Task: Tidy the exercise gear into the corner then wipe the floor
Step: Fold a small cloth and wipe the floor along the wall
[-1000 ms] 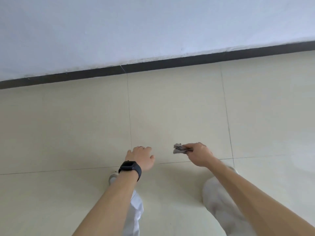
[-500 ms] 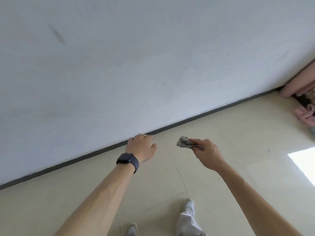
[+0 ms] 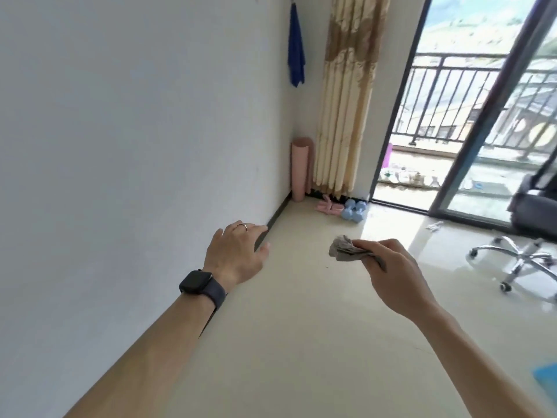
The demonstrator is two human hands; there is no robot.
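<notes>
**Grey cloth in the right hand, exercise gear in the far corner**

Head view: the right hand (image 3: 391,267) is held out above the floor (image 3: 301,327), its fingers (image 3: 366,245) curled round a crumpled grey cloth (image 3: 343,252), which sticks out to the left of the fist and is clear of the floor. The left hand (image 3: 238,254) reaches forward beside the white wall (image 3: 120,146). Its fingers are loosely spread and straight and hold nothing. A ring (image 3: 242,227) sits on one finger, and a black watch (image 3: 200,285) with a dark, blank screen is on the wrist.

In the far corner of the floor, a rolled pink mat (image 3: 301,173) stands upright against the wall. Just to its right lies a pink item (image 3: 327,206) too blurred to identify, and beside that is a pair of light blue dumbbells (image 3: 354,210), close to the foot of a beige patterned curtain (image 3: 346,95). A blue towel (image 3: 296,46) hangs on the wall above the mat.

At the right edge of the floor stands an office chair (image 3: 518,254) with a chrome wheeled base, near an open sliding door (image 3: 482,116) leading to a balcony with a dark railing (image 3: 452,86). A small white scrap (image 3: 434,227) lies on the floor near the door track.
</notes>
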